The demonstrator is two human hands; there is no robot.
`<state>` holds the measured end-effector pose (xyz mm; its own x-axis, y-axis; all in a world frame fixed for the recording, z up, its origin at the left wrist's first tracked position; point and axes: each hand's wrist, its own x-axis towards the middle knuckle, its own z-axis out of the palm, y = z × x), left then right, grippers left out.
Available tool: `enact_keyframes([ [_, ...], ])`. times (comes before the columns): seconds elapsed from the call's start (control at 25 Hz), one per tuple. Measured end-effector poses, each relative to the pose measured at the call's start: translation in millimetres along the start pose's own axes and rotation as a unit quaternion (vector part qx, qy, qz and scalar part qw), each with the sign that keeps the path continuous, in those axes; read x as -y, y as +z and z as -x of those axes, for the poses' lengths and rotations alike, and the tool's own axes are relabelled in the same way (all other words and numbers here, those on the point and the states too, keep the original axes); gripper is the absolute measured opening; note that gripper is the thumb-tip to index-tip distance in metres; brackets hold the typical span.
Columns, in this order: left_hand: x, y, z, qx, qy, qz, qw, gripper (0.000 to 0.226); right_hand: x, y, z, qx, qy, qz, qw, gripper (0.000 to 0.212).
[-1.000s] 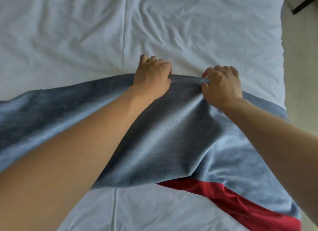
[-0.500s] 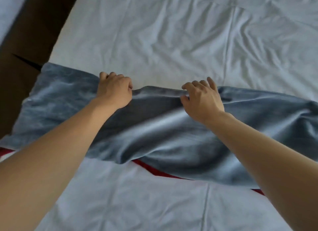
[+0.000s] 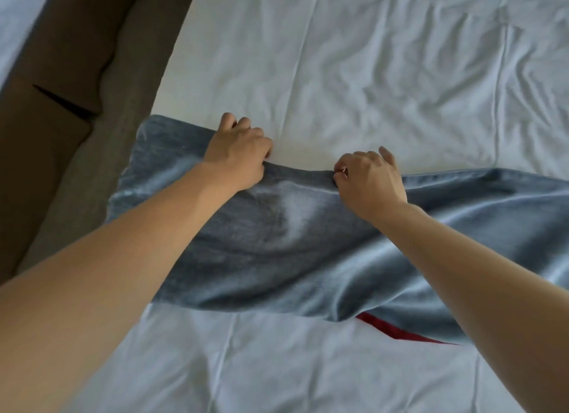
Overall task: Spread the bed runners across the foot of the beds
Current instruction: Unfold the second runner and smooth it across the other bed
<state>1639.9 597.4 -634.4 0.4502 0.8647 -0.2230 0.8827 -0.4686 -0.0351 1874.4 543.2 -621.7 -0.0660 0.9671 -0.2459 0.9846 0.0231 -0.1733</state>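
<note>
Both hands have slid leftward along the cloth's far edge since half a second ago, and the left end of the runner and the gap beside the bed now fill more of the view. Left hand [image 3: 238,154] sits with knuckles up and fingers curled over the far hem of the grey-blue plush bed runner [image 3: 292,243], gripping it close to the runner's left end. Right hand [image 3: 368,178] is just beside it on the same hem, thumb and forefinger pinching a small fold of the fabric while the remaining fingers arch loosely above the sheet. Between the two hands the hem dips slightly and the pile shows a pale brushed streak.

Both bare forearms reach in from the lower corners and cross over the runner. The runner lies as a broad band across the bed, running from the left side of the mattress off the right edge of the picture; it is rumpled, with soft ridges on its right half, and its near edge is lifted in a loose roll. A narrow strip of red fabric [image 3: 397,331] peeks out from under that near edge at lower right.

Under everything lies the wrinkled white bed sheet [image 3: 385,73], creased with fold lines both beyond and in front of the runner. To the left of the mattress runs a brown carpeted floor [image 3: 77,58], and a sliver of another white bed [image 3: 14,15] shows in the top left corner.
</note>
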Motion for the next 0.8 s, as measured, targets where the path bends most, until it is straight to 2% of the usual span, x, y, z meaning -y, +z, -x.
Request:
enact_keyframes([
  [0.2, 11.8, -2.3, -6.4, 0.054, 0.028, -0.005, 0.998, 0.012, 6.8, -0.4, -9.8, -0.001, 0.013, 0.016, 1.0, 0.018],
  [0.32, 24.1, 3.0, -16.9, -0.005, 0.04, 0.017, 0.999, 0.008, 3.1, 1.4, -27.3, -0.01, 0.016, 0.026, 0.999, 0.019],
  [0.44, 31.0, 4.9, -43.4, -0.071, 0.006, 0.025, 0.997, 0.004, -0.1, -0.4, -55.5, -0.047, 0.02, 0.027, 0.998, 0.02],
  [0.56, 49.2, 5.6, -63.4, -0.052, -0.015, 0.08, 0.995, 0.003, -1.7, -2.3, -82.9, -0.043, 0.029, 0.048, 0.998, 0.019],
  [0.76, 121.1, 6.3, -43.8, 0.016, -0.074, 0.094, 0.993, 0.007, 30.1, 4.5, -105.5, -0.044, -0.083, 0.043, 0.995, 0.019],
  [0.8, 127.8, 5.4, -43.4, 0.011, -0.079, 0.088, 0.993, 0.008, 36.3, 6.3, -108.8, -0.046, -0.094, 0.05, 0.993, 0.019],
])
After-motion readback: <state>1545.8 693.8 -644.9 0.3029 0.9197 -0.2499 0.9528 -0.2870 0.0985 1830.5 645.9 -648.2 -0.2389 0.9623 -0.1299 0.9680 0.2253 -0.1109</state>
